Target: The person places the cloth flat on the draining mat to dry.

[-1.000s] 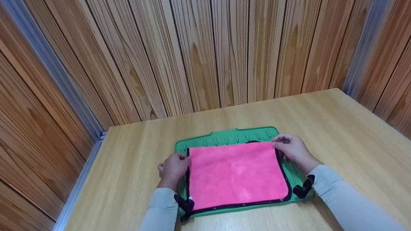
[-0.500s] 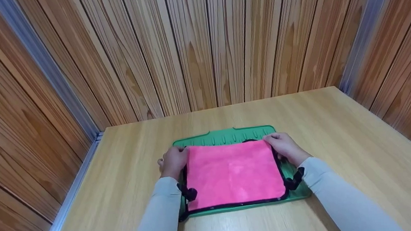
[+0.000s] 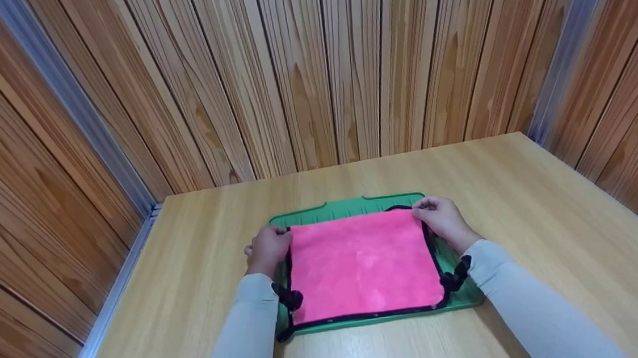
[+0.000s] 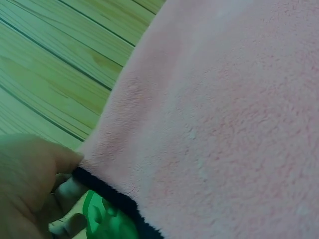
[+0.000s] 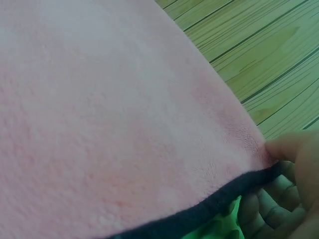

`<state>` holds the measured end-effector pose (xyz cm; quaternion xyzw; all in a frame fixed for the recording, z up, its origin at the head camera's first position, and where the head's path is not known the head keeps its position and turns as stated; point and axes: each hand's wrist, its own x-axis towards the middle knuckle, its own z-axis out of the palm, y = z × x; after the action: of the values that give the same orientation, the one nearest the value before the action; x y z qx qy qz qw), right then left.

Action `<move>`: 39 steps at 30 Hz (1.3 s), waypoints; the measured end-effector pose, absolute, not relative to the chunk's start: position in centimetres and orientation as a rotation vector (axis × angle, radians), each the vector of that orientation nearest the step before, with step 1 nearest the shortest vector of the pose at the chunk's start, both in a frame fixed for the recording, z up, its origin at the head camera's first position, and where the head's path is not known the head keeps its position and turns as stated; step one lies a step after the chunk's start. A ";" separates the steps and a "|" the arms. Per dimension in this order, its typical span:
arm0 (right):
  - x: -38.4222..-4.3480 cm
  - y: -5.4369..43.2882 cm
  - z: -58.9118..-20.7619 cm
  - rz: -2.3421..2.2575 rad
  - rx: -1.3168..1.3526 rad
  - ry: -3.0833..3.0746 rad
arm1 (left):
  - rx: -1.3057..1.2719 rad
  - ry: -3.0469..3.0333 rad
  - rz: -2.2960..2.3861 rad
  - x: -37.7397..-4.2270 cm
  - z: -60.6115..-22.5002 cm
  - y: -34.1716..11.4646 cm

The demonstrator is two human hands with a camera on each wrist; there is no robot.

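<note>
A pink cloth (image 3: 363,266) with a dark edging lies spread over a green ribbed tray (image 3: 350,208), its far edge raised between both hands. My left hand (image 3: 269,248) pinches the far left corner between thumb and fingers. At the far right corner, my right hand (image 3: 443,220) pinches the cloth in the same way. In the left wrist view the cloth (image 4: 214,119) fills most of the picture, with the thumb on its corner. The right wrist view shows the other corner of the cloth (image 5: 124,109) held, the fingers curled below its dark edging.
The tray sits on a light wooden table (image 3: 203,302). Wood-panelled walls (image 3: 310,71) stand behind and at both sides, with metal posts (image 3: 86,112) in the corners. A dark strap or band (image 3: 457,275) is at each wrist.
Both hands keep hold of the cloth corners. Over the last second the cloth's far edge has moved up in the view, covering more of the tray's far part; the right hand has risen slightly.
</note>
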<state>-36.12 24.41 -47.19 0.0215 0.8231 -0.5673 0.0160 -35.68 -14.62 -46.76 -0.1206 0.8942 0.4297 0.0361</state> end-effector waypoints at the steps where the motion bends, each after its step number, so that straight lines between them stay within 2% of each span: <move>1: -36.2 24.4 -47.2 -1.740 0.047 2.555 | -0.367 2.737 1.308 -35.7 -46.7 -14.7; 13: -36.9 23.7 -46.7 -1.343 -0.084 2.648 | -0.327 2.797 1.285 -35.9 -46.8 -13.7; 24: -36.9 24.1 -46.7 -1.536 0.011 2.661 | -0.321 2.741 1.631 -35.6 -47.2 -14.0; 34: -37.5 23.6 -46.7 -1.455 -0.042 2.662 | -0.361 2.716 1.491 -35.9 -47.3 -13.7; 39: -38.1 23.2 -46.0 -1.434 -0.059 2.642 | -0.298 2.751 1.438 -36.3 -47.1 -13.1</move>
<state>-38.10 23.20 -46.05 -0.0195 0.8767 -0.4758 0.0672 -36.31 -13.09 -47.12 -0.0957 0.8821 0.4611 0.0117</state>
